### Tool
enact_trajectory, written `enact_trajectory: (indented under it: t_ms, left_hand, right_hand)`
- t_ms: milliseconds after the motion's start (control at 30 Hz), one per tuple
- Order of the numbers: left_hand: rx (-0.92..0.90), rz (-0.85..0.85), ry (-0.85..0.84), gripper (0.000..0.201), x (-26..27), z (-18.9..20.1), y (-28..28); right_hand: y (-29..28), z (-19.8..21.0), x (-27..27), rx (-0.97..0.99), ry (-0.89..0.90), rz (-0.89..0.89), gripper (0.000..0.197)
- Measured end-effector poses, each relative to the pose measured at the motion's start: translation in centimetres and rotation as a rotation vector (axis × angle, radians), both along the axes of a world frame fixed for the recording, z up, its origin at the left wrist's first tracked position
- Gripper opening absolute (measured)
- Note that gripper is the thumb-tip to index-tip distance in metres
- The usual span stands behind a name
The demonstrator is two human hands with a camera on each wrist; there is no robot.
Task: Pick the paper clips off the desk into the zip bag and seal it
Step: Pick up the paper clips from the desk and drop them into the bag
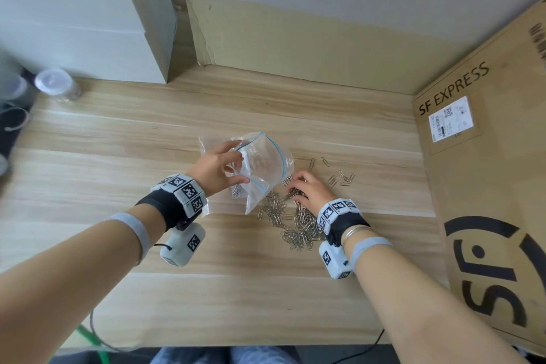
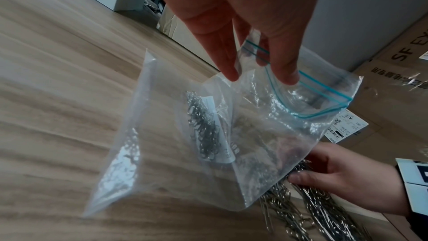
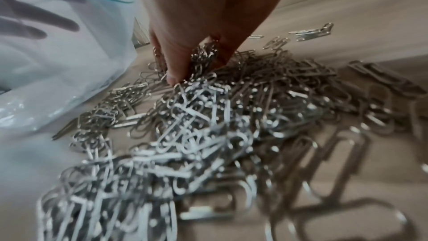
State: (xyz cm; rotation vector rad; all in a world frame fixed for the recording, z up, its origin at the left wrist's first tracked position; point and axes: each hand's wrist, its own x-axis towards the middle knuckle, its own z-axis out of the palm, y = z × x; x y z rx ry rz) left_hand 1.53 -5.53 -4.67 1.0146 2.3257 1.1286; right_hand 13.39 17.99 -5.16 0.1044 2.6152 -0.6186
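The pale wood-grain desk [image 1: 206,260] carries everything; a big brown printed cardboard box [image 1: 487,186] stands along its right edge, a white panel [image 1: 88,23] by its far left corner. Near the desk's middle your left hand [image 1: 217,170] pinches the rim of the clear blue-striped zip bag [image 1: 266,162], holding its mouth open toward the right, some clips already inside. Just right of it lies the heap of silver wire paper clips [image 1: 295,221], strays [image 1: 342,179] toward the box. Your right hand [image 1: 307,189] is nearer the heap, fingers [image 3: 176,69] curled into it and closing on a bunch. The mouth sits just left of those fingers, so the carry is short and leftward.
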Motion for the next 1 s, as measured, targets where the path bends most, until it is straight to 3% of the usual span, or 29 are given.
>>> enact_trajectory:
  t_ms: [267,667,1000]
  left_hand:
    - [-0.003,0.000,0.019,0.027,0.2,-0.3,0.2]
    - [-0.011,-0.012,0.034,0.027,0.7,0.5,1.0]
    - [0.083,0.021,0.012,0.022,1.1,1.5,1.0]
  right_hand:
    - [0.1,1.5,-1.1,-0.131,0.016,-0.116,0.017]
    - [-0.9,9.5,-4.2,-0.172,0.170,-0.101,0.014]
    - [-6.2,7.1,-6.8,-0.159,0.097,0.046,0.025]
